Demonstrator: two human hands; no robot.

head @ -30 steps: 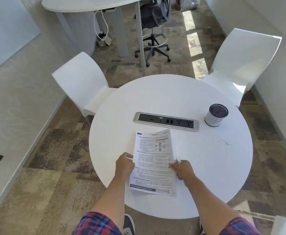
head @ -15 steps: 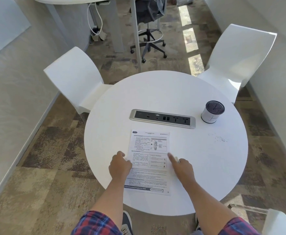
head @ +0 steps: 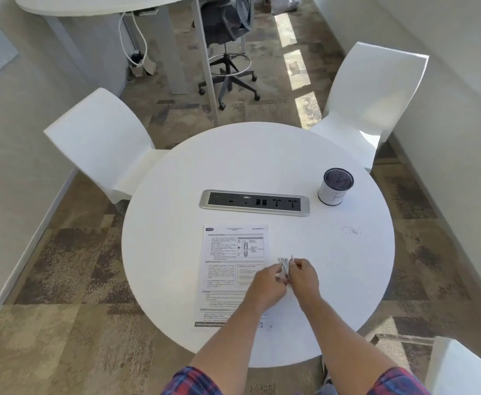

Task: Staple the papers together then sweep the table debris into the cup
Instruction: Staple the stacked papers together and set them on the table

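Observation:
The printed papers [head: 227,260] lie flat on the round white table [head: 262,166], near its front edge. Over their right edge both of my hands meet on a small white stapler [head: 285,265]. My right hand [head: 304,276] grips it from the right, and my left hand [head: 267,283] holds it from the left, covering part of the sheet. Most of the stapler is hidden by my fingers. A cup [head: 335,186] with a white wrap and a dark inside stands upright at the right. Small bits of debris [head: 350,230] lie scattered in front of the cup.
A silver power strip [head: 255,202] is set into the table's middle. White chairs stand at the far left [head: 99,138], far right [head: 376,98] and near right [head: 467,369]. A desk and a rolling stool [head: 227,52] are beyond.
The papers were lowered flat onto the table. My left hand crossed over from the sheet's left side to join my right hand on the stapler at the right edge.

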